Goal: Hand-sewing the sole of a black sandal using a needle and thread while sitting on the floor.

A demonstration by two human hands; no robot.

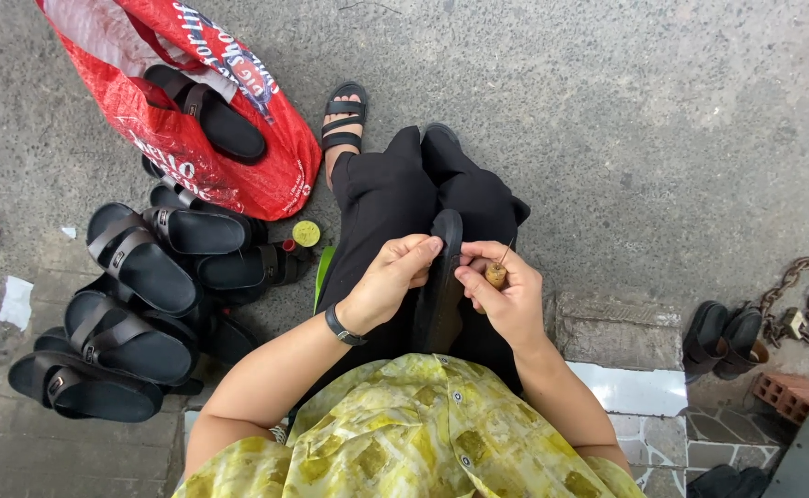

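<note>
Evidently both hands work one black sandal (pixel 441 286) held on edge over the lap: the left hand (pixel 388 277) grips its sole rim, the right hand (pixel 506 293) clenches a wooden-handled awl (pixel 497 273). It looks light, rubbery, flexible; best gripped along the rim.

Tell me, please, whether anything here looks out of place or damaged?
Nothing looks damaged. The black sandals lie in a loose heap, one sandal pokes from the red bag, and a rusty chain lies on the pavement.

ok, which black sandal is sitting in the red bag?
The black sandal at top left, lying in the mouth of the red bag; the others are piled on the pavement, one is held.
</note>
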